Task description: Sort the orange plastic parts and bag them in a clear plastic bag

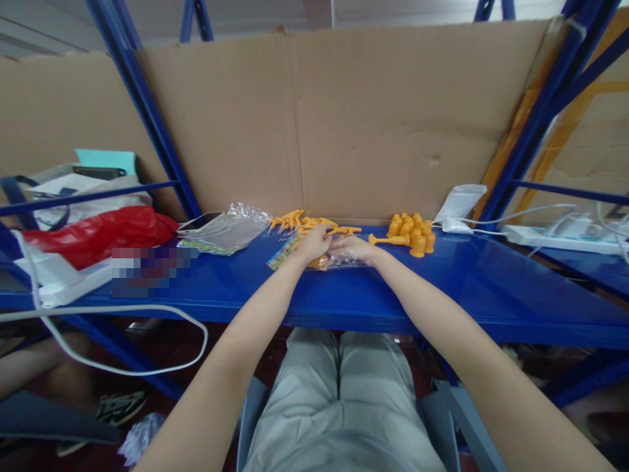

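A clear plastic bag [339,261] with a colourful printed header lies on the blue shelf, orange plastic parts showing inside it. My left hand [314,243] is closed over the middle of the bag. At the bag's right end, my right hand [352,248] grips the clear film, its fingertips close to the left hand and partly hidden. Just behind the hands is a loose pile of orange branched pieces [289,220]. To the right stands a cluster of orange knobbed pieces [411,228], with an orange screw-like piece [388,240] lying beside it.
Flat bags with printed headers [230,235] and a phone [200,223] lie left. Farther left are a red plastic bag [108,226], a power strip [78,283] and a looping white cable [147,372]. A cardboard sheet [354,124] closes the back; a blue post [142,111] rises left.
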A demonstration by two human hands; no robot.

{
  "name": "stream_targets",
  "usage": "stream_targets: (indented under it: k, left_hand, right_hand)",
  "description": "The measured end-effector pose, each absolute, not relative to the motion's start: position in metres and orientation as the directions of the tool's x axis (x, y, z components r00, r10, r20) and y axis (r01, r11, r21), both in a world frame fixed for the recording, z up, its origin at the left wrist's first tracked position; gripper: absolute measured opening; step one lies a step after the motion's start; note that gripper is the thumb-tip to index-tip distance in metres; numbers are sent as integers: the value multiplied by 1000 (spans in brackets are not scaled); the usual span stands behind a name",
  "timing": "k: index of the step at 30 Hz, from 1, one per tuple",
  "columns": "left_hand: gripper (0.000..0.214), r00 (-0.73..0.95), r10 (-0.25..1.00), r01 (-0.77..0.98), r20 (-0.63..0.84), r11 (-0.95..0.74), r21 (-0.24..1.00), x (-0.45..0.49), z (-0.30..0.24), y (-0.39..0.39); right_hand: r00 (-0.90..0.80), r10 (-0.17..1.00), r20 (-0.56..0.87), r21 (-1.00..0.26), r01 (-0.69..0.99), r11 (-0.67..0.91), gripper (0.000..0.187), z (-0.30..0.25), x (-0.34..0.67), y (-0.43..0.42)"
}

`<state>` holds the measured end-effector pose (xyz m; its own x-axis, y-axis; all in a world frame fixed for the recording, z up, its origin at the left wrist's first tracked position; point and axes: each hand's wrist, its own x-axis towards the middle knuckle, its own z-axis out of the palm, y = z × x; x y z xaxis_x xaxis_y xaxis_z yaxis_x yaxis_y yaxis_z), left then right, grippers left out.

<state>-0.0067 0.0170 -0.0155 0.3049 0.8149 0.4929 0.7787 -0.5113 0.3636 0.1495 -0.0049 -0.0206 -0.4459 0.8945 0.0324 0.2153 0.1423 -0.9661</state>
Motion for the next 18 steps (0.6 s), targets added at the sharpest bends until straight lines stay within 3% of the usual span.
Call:
stream_targets:
  k: [7, 18]
  left_hand:
    - [42, 314, 809, 783, 496, -517, 346, -6, -15, 16]
    - [34, 315, 757, 766, 573, -559, 318, -8, -13, 16]
  right_hand:
    - [-439, 898, 0, -978, 189, 93, 4, -19, 149, -7]
    - [-412, 911, -20, -961, 258, 96, 8, -16, 149, -10]
